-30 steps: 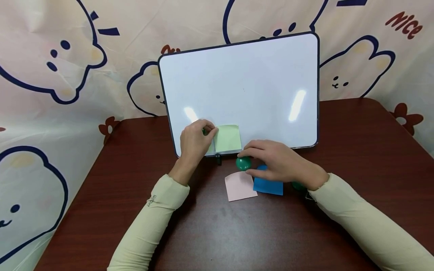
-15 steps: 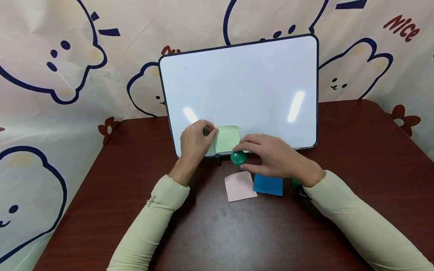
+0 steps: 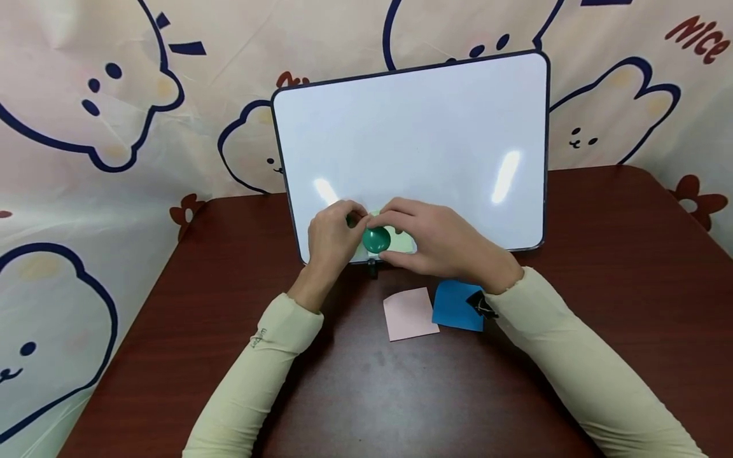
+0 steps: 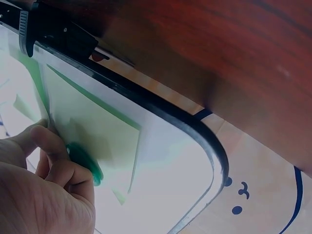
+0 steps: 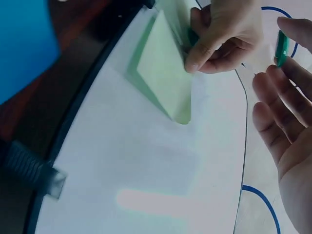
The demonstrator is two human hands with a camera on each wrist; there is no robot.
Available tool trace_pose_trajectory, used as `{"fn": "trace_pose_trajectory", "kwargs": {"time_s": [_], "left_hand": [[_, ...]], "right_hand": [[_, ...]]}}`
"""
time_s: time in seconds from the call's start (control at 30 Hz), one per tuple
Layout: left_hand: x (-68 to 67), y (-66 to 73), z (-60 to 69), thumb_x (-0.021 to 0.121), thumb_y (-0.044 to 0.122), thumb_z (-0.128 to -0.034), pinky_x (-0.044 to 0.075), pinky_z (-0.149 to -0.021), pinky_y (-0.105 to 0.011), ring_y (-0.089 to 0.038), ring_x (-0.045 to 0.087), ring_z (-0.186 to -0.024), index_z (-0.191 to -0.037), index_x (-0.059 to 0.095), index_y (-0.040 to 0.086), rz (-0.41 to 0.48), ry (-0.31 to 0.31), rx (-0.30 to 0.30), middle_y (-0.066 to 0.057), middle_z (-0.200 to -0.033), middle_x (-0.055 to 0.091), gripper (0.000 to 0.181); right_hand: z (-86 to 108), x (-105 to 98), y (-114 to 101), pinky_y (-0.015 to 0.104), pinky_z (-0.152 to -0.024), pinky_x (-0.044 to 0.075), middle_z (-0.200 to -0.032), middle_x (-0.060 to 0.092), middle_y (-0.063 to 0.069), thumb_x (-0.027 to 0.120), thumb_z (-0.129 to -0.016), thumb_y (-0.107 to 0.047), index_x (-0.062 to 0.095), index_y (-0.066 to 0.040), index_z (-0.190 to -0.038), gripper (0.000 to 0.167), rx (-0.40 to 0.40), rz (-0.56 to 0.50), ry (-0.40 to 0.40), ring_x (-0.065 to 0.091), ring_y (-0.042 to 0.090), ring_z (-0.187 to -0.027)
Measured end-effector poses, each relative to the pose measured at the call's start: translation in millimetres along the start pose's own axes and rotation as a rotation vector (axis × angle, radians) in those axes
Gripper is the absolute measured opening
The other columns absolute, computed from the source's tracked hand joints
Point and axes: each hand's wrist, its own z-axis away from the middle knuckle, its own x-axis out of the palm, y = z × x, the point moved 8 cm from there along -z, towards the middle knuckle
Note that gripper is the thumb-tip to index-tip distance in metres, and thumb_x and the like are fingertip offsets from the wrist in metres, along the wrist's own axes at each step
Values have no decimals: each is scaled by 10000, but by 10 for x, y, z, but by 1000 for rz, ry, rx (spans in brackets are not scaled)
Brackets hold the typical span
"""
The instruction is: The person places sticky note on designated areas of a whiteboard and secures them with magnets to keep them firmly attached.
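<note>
Whiteboard [image 3: 435, 133] leans upright, dark rim all round, lower edge just beside the hands. Most board face runs above and right of the notes; left side narrower. Table [image 3: 189, 331] spreads widest toward the viewer and left; its back corners are visible, near edge out of frame.

Left hand [image 3: 335, 235]: thumb and forefinger pinched together on the upper left corner of the right-hand light green sticky note [image 3: 402, 242], which is low on the board, left of centre. Right hand [image 3: 443, 238]: clamped on the held green magnet [image 3: 376, 240] between thumb and fingers, magnet in front of the notes; right wrist view shows it apart from the pinched note.

Counts: light green notes, 2, side by side; the other note [image 4: 102, 122] carries the second green magnet [image 4: 85, 163], partly behind left fingers. Magnets in view, 2. Pink sticky note [image 3: 411, 315], 1, and blue sticky note [image 3: 455, 307], 1, both on table, near each other; blue partly under right cuff [image 3: 515, 305]. Black clips on lower rim: one [image 3: 373, 270] by the notes, another [image 5: 31, 168] farther right.
</note>
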Motion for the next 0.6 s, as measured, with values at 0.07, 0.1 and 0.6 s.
{"fn": "trace_pose_trajectory", "kwargs": {"time_s": [0.07,0.1,0.6], "left_hand": [[-3,14,-5,737,200,-908,563,-661,-342,-200,692,-746,-925,757,78,5,3,10,-74,-846,747,125],[-1,14,-5,733,194,-911,563,-661,-342,-200,693,-744,-926,757,77,6,5,11,-74,-845,747,120],[3,-5,-13,764,201,-887,550,-650,-318,-181,693,-745,-909,763,86,4,-11,-23,-59,-842,751,117]], "right_hand": [[-37,-7,8,272,-787,550,-1138,630,-32,737,-891,-334,654,-197,-1256,398,5,4,4,617,107,-934],[-50,-6,15,276,-789,548,-1136,632,-29,732,-895,-331,656,-197,-1252,389,8,4,5,613,105,-935],[-93,171,352,335,-840,558,-1190,619,51,732,-899,-254,655,-103,-1230,372,195,2,-79,636,181,-949]]}}
